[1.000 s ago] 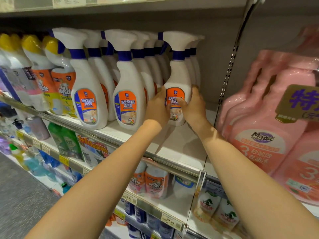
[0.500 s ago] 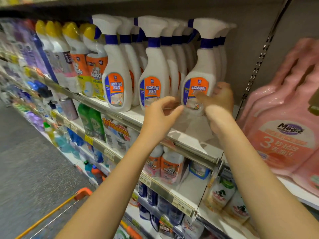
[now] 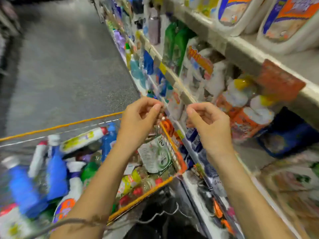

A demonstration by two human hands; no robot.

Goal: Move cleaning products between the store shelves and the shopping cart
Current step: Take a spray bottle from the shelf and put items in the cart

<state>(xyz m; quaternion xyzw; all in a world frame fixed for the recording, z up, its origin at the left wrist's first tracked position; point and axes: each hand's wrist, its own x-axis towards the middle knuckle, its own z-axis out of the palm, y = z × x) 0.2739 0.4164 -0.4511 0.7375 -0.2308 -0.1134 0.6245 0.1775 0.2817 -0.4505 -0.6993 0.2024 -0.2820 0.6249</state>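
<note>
**Both hands empty over a loaded cart, shelves alongside**

The cart (image 3: 60, 125), with an orange rim and wire sides, sits below and left of the left fingers. It is packed with cleaning products, all lying jumbled. A blue bottle (image 3: 22, 188) lies far down-left of the fingers. A spray bottle (image 3: 69, 195) with an orange label lies beside the left forearm. A white bottle (image 3: 82, 138) with a yellow-green label lies on its side, left of the left wrist. A green-and-white pouch (image 3: 155, 156) sits straight below the gap between the two sets of fingertips, against the cart wall nearest the shelves. Small items with red and yellow caps lie under the pouch, too blurred to name.

The shelves (image 3: 250, 57) run to the right of the right fingers and on past them. On the top level, white sprays (image 3: 233, 12) stand upright, well up-right of the fingers. On the next level down, green bottles (image 3: 174, 45) stand above the fingertips. Orange-labelled stock sits just right of the right fingers, blurred. An orange tag (image 3: 279, 81) hangs off the shelf edge, up-right of the right hand.

The left hand (image 3: 139, 116) has its fingers half curled and its thumb tip close to the forefinger, with nothing between them. The right hand (image 3: 208, 121) mirrors it, also holding nothing. The hands are apart, level, with fingertips facing each other. Because of blur I cannot tell whether thumb and forefinger meet. No product touches either hand. The nearest are the pouch below and the shelf stock just behind the fingertips.
</note>
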